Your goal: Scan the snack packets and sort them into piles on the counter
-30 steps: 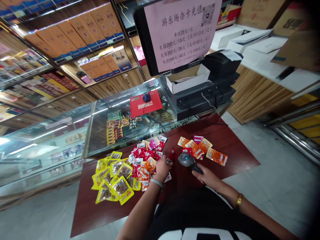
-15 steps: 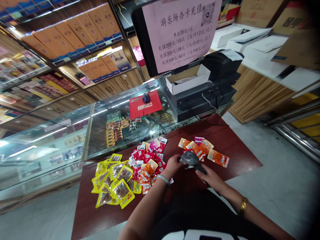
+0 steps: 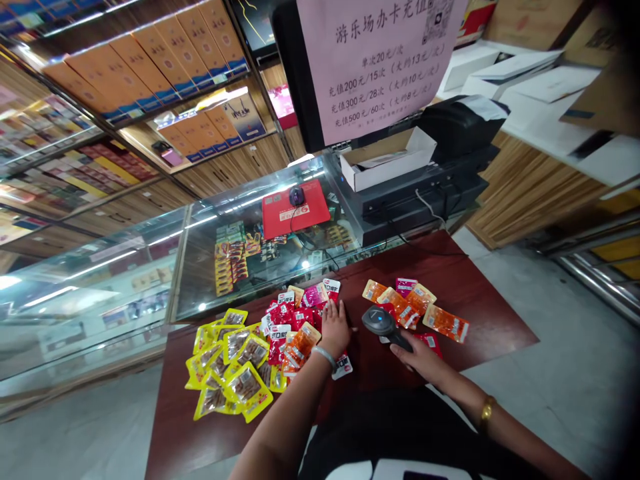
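Observation:
My right hand is wrapped round the handle of a dark grey barcode scanner, its head pointing left over the table. My left hand rests with fingers stretched out on the right edge of a pile of red snack packets. Orange packets lie on the near side of that pile, and a pink packet at its far side. Several yellow snack packets are heaped to the left. Beyond the scanner lies a smaller group of orange packets. Partly behind my right hand is a red packet.
The packets lie on a dark red-brown table against a glass display counter. On the counter are a red mat with a mouse, a monitor covered by a pink sign, and an open white box. Cables trail nearby.
My left hand has moved left from beside the scanner to the red packets, its fingers stretching out. A red packet now shows by my right hand. The view has shifted slightly.

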{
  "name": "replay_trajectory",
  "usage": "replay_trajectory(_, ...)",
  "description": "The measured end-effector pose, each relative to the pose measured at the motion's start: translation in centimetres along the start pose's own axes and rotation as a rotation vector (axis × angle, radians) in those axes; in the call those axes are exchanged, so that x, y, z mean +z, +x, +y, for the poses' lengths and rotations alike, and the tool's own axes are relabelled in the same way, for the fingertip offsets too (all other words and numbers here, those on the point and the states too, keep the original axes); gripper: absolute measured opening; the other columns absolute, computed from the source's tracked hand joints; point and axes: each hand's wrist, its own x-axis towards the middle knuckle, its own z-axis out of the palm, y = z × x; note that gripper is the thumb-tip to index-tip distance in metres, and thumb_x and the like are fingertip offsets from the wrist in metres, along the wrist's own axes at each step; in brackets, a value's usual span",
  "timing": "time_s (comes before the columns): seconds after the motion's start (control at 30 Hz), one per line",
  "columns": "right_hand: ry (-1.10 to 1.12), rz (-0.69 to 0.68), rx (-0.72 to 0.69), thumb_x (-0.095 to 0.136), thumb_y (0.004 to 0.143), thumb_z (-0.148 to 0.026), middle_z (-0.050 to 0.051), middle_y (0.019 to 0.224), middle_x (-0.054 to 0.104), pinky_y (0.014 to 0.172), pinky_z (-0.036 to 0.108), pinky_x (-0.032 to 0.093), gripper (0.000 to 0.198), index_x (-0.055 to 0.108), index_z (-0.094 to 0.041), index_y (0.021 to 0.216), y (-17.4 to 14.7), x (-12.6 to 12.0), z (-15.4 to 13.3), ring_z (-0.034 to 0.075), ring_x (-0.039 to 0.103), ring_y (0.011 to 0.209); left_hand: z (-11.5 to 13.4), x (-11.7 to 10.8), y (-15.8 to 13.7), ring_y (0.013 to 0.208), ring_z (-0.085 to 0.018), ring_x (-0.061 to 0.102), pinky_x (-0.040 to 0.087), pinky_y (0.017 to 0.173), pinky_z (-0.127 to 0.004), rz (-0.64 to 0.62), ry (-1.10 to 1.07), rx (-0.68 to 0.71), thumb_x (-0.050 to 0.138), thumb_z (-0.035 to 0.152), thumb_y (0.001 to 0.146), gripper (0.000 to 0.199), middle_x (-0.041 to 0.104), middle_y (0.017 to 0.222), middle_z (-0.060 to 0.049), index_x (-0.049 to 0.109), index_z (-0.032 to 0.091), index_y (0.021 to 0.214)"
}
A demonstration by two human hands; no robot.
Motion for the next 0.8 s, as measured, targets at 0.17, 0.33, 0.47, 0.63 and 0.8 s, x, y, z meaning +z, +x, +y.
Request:
replay_trajectory(0.17,-0.006,0.004,0.021,0.065,0.077,-0.063,-0.001,0.063,0.063,0.055,0.027,0.045,0.059,0.065,-0.02,0.117,0.5,-0.3,0.2,0.018,0.057,0.057,1.6,-0.4,-2.0,0.14,-0.035,0.035,0.025,0.113,-0.045,-0.046,-0.118,0.14,0.061,0.041,0.083,0.07,0.042,0.147,-0.024,0.04,0.013,0.144)
replay_trajectory(0.33,-0.016,0.023,-0.018,0.065,0.076,-0.062,0.003,0.075,0.07,0.065,0.032,0.051,0.054,0.067,-0.022,0.114,0.7,-0.5,0.6,0.024,0.065,0.074,0.6,-3.2,0.4,0.116,-0.031,0.056,0.039,0.099,-0.039,0.137,-0.117,-0.146,0.056,0.037,0.088,0.044,0.062,0.117,-0.02,0.054,0.012,0.123)
replay_trajectory(0.47,-0.062,0.041,-0.059,0.067,0.075,-0.06,0.007,0.097,0.074,0.083,0.039,0.051,0.055,0.067,-0.021,0.113,0.7,-0.5,1.1,0.029,0.066,0.093,-0.3,-3.9,3.7,0.114,-0.032,0.057,0.043,0.095,-0.038,0.171,-0.113,-0.324,0.074,0.037,0.074,0.059,0.06,0.119,-0.022,0.053,0.008,0.121)
replay_trajectory(0.63,-0.094,0.013,-0.053,0.065,0.076,-0.062,0.009,0.107,0.073,0.09,0.042,0.05,0.059,0.066,-0.018,0.116,0.2,-0.6,1.5,0.03,0.066,0.1,-0.1,-2.8,5.4,0.104,-0.03,0.065,0.047,0.087,-0.035,-0.003,-0.34,-0.317,0.079,0.034,0.07,0.045,0.068,0.108,-0.019,0.062,0.011,0.105)
replay_trajectory(0.8,-0.102,-0.01,-0.068,0.063,0.08,-0.059,0.011,0.113,0.072,0.094,0.045,0.048,0.061,0.062,-0.017,0.124,-0.4,-0.7,1.7,0.033,0.065,0.106,0.3,-0.9,4.7,0.084,-0.019,0.07,0.051,0.076,-0.026,-0.034,-0.881,-0.249,0.071,0.039,0.08,0.03,0.074,0.094,-0.01,0.067,0.015,0.098)
